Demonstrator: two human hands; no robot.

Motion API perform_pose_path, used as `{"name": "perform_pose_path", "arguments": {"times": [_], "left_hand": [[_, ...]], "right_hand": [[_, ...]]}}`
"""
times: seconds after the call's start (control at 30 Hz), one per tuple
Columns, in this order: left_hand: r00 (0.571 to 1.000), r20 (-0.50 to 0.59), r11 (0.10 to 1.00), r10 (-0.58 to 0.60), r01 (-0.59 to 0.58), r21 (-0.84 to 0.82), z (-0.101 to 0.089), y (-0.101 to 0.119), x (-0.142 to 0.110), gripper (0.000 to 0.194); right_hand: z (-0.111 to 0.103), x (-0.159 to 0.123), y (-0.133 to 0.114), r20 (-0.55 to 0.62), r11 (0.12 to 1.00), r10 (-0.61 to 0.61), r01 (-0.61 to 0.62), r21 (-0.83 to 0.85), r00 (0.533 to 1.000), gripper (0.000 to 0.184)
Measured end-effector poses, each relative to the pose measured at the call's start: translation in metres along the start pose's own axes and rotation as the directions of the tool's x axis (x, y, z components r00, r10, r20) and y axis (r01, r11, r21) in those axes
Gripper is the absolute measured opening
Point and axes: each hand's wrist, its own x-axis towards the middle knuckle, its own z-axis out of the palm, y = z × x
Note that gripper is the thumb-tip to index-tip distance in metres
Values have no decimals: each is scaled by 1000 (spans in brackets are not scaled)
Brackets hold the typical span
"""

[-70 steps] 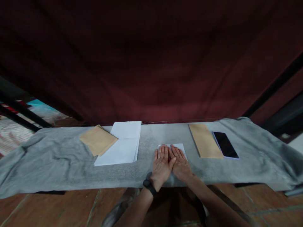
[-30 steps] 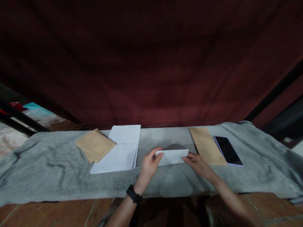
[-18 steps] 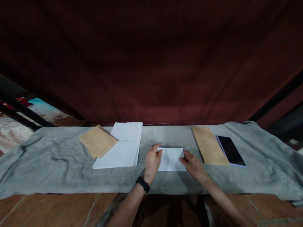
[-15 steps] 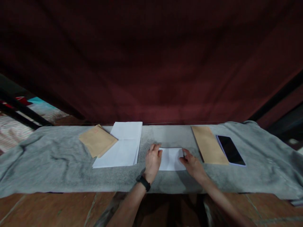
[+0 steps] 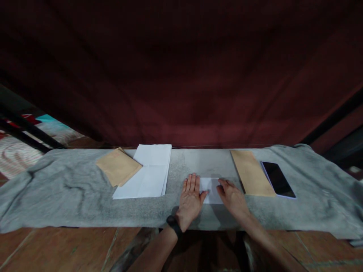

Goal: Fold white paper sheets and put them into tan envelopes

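Small white paper (image 5: 212, 185) lies flat on the grey cloth (image 5: 70, 189), near the middle of the long, narrow surface, straight ahead of the person whose head camera I watch from my station. I see the left hand (image 5: 190, 201) palm down across the paper's left part, hiding that side of it; its four fingers are straight and lie close beside each other, pointing away from the body, while the thumb angles out onto the white. At the opposite side I have the right hand (image 5: 234, 198), fingers bent, its thumb and forefinger at the paper's right edge near the far corner. From this height I cannot tell whether they pinch that edge or only rest against it.

A black wristband (image 5: 174, 225) circles the left wrist. To the left of that hand, well apart from it, I make out white sheets (image 5: 150, 177) in a loose stack, with brown folded paper (image 5: 119, 167) lying slantwise over their left side. Just beyond the right hand there is a brown rectangle of paper (image 5: 252, 173), and next to it a phone (image 5: 278, 180) with a dark screen and a pale purple rim. Behind the surface I see a dark red curtain (image 5: 198, 94); below, a tiled floor (image 5: 85, 249).
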Motion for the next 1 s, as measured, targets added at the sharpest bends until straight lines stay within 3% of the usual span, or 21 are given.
{"name": "perform_pose_path", "arguments": {"times": [0.1, 0.23, 0.5, 1.0], "left_hand": [[1000, 15, 1000, -14, 14, 19, 1, 0, 0, 66], [999, 42, 999, 15, -17, 42, 1, 0, 1, 63], [995, 49, 996, 90, -91, 21, -1, -4, -6, 61], [1000, 6, 1000, 12, -11, -23, -10, -17, -18, 69]], "right_hand": [[10, 1, -11, -112, 985, -170, 168, -30, 979, 44], [33, -6, -28, -124, 940, -340, 334, -68, 932, 51], [47, -15, -23, -112, 928, -358, 340, -153, 927, 56], [42, -22, -12, -160, 940, -318, 289, -182, 934, 60]]}}
